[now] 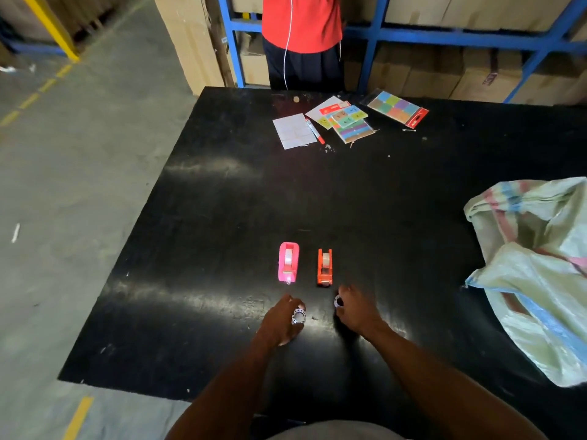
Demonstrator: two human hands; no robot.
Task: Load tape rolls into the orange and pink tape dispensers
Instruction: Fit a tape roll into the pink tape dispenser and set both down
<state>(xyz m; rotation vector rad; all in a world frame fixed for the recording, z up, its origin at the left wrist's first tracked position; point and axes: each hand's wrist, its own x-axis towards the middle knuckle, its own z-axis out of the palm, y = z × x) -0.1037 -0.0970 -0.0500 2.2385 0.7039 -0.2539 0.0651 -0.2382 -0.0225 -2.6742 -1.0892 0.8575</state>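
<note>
A pink tape dispenser and an orange tape dispenser stand side by side on the black table, each with a pale roll showing inside. Just in front of the pink one, my left hand is closed on a small patterned tape roll. My right hand sits in front of the orange dispenser and grips a second patterned tape roll at its fingertips. Both hands rest low near the tabletop, a short gap away from the dispensers.
At the far side lie a white sheet, a red marker and packs of coloured sticky notes. A woven sack covers the table's right edge. A person in red stands behind the table by blue shelving.
</note>
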